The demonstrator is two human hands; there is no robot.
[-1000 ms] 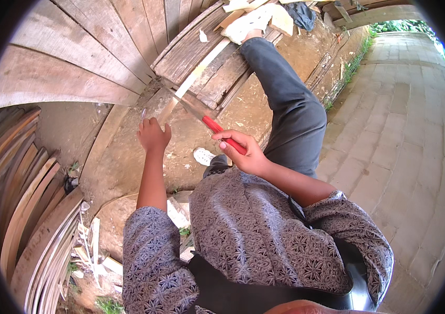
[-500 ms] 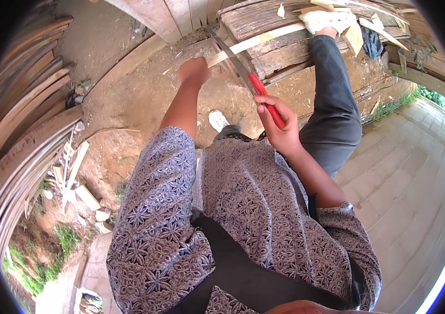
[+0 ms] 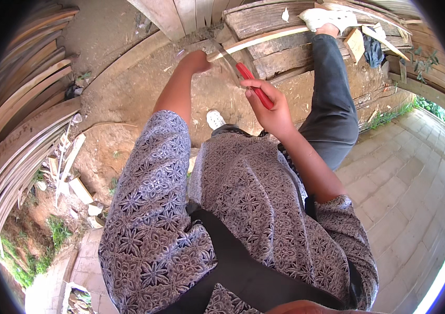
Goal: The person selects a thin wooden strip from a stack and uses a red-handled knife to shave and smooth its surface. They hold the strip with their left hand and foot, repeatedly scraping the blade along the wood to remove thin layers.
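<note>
Crossing a wooden strip [image 3: 270, 37] is the right hand's [image 3: 272, 113] red-handled saw [image 3: 244, 70].

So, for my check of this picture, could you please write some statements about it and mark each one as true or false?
1. The right hand holds a saw by its red handle. True.
2. The left hand rests on the knee. False: the left hand is at the near end of a pale wood strip.
3. The saw's blade crosses the pale wood strip. True.
4. Both feet stand on the dirt. False: one white shoe is up on the wooden planks.
</note>
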